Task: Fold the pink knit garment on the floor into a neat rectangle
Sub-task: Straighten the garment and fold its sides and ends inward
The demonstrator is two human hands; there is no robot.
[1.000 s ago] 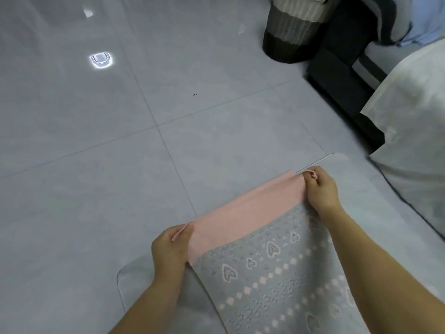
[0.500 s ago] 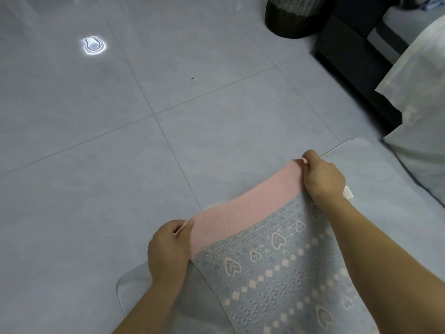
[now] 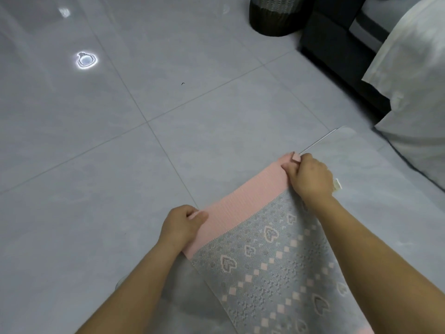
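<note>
The knit garment (image 3: pixel 272 256) lies in front of me on a clear plastic mat (image 3: pixel 361 189). It has a plain pink ribbed band along its far edge and a grey body with pink hearts and squares. My left hand (image 3: pixel 181 226) pinches the band's left corner. My right hand (image 3: pixel 309 178) pinches the band's right corner, where a small white label (image 3: pixel 337 184) pokes out. The band is stretched straight between both hands, low over the mat. The near part of the garment runs out of the frame.
Glossy grey floor tiles (image 3: pixel 120 141) spread to the left and ahead. A dark woven basket (image 3: pixel 274 18) stands at the top. A black bed frame (image 3: pixel 337 51) and hanging white bedding (image 3: pixel 414 88) fill the right side.
Both hands have kept their grip on the pink band's corners. The band has moved slightly away from me and lower, and the view has tilted down a little.
</note>
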